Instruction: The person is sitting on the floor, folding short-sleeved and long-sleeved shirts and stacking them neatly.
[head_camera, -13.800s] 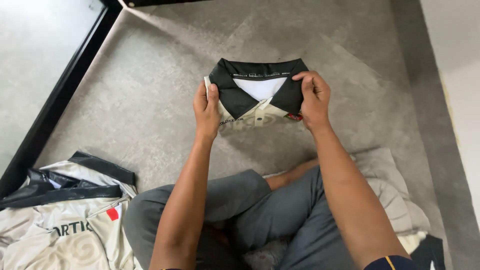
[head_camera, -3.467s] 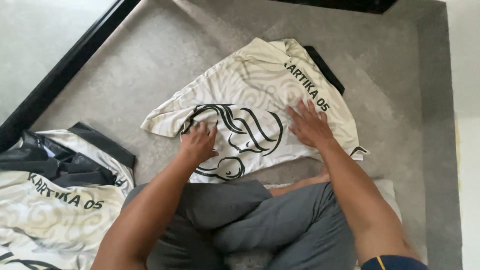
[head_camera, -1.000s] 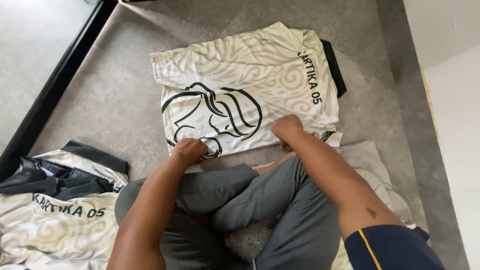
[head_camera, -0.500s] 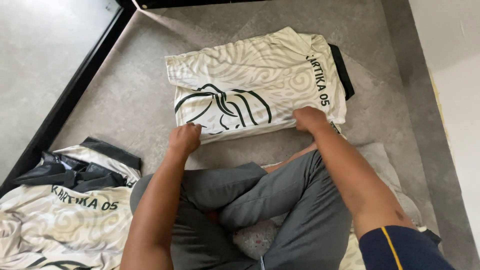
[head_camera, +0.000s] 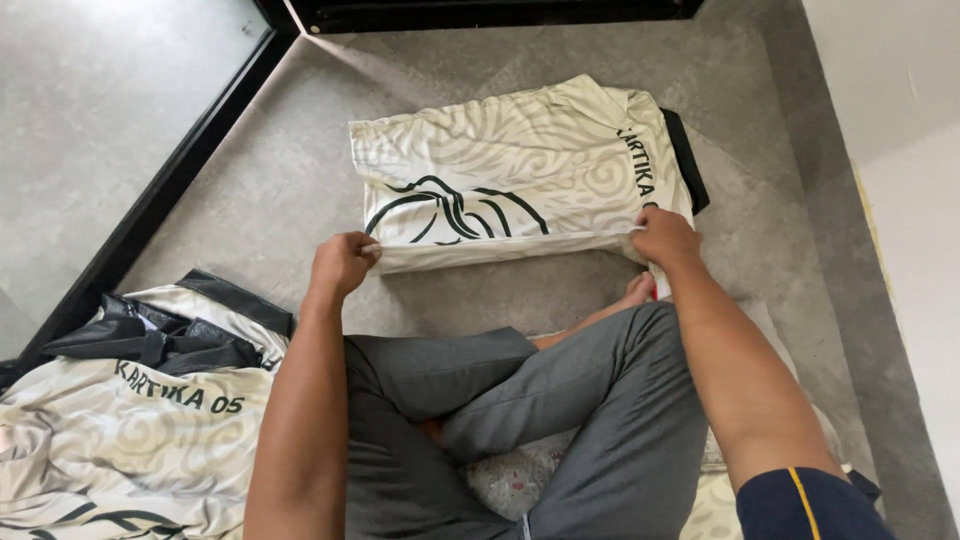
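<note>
Jersey (head_camera: 520, 175), cream with a pale swirl pattern, black line art and a black collar at its right end, lies flat on the grey floor (head_camera: 250, 190) in front of the seated person's crossed legs in grey trousers (head_camera: 520, 400). Its near edge is folded over into a narrow band. Left hand (head_camera: 341, 264) is closed on the left end of that band; right hand (head_camera: 665, 237) is closed on the right end, with the two hands well apart across the jersey's width. Left of the legs and well apart from the jersey sits a heap of similar cream-and-black garments (head_camera: 130, 400). Beyond the jersey runs a black frame (head_camera: 480, 12).
</note>
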